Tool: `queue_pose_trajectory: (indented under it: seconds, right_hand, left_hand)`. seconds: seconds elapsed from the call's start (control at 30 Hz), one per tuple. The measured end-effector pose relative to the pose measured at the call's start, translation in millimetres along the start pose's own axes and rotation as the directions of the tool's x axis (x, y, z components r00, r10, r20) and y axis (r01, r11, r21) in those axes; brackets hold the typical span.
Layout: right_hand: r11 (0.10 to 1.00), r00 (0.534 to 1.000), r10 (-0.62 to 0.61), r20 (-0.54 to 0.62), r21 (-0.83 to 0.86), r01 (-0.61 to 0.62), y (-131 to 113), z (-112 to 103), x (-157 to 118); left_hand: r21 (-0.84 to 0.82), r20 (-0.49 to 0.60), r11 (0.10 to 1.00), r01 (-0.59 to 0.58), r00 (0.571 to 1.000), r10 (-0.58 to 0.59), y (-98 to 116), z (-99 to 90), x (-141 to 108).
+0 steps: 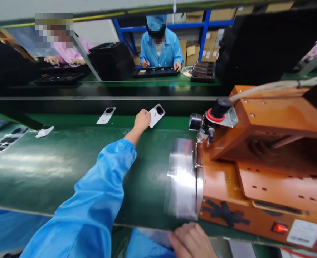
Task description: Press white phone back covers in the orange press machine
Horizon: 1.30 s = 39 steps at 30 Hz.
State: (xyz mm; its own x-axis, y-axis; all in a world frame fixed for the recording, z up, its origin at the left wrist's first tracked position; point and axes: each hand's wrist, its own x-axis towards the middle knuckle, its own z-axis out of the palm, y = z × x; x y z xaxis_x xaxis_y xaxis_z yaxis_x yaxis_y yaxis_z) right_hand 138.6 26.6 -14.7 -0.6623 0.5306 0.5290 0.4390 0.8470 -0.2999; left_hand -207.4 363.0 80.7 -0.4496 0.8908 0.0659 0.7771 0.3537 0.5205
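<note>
My left hand point(142, 121) reaches out over the far side of the green bench. Its fingers are closed on the lower left edge of a white phone back cover point(153, 120), which has a round black camera area at its upper corner. A similar white back cover point(104, 118) lies flat to the left, apart from my hand. At the near edge of the bench, my right hand point(192, 242) shows its back with the fingers curled together. What those fingers hold, if anything, is hidden.
An orange machine point(223, 172) with a black-and-red air regulator point(219, 111) fills the right side. Clear plastic film point(181, 179) sticks out at its left. A strip of dark parts point(5, 143) lies far left. Across the bench, a person in blue point(161, 46) works over a black tray point(155, 72).
</note>
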Motion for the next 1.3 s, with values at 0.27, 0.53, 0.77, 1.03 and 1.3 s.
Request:
queue_pose_trajectory:
  seconds: [0.27, 0.53, 0.77, 1.03, 1.3]
  right_hand:
    - [0.979, 0.978, 0.177, 0.11, -0.119, -0.164, -10.3, 3.4, 30.6]
    - [0.989, 0.98, 0.098, 0.171, -0.123, -0.077, -21.5, 9.8, 14.7]
    - [0.997, 0.988, 0.068, 0.14, -0.048, -0.061, -23.5, -4.9, 2.4]
    - [0.997, 0.996, 0.057, 0.074, -0.053, -0.053, -17.4, -24.0, 14.0]
    - [0.998, 0.996, 0.02, 0.09, -0.059, -0.015, -10.2, -22.1, 30.4]
  left_hand:
    - [-0.384, -0.11, 0.923, 0.01, 0.992, -0.057, -106.4, -34.8, -234.6]
    - [0.092, -0.32, 0.994, -0.061, 0.943, 0.088, -128.5, -24.6, -331.9]
    - [-0.031, -0.181, 0.877, -0.479, 0.866, 0.467, -88.0, -12.0, -346.8]
    - [0.008, 0.137, 0.817, -0.576, 0.81, 0.57, -69.5, 13.4, -319.1]
    - [0.108, 0.081, 0.87, -0.482, 0.876, 0.475, -97.1, -9.7, -313.2]
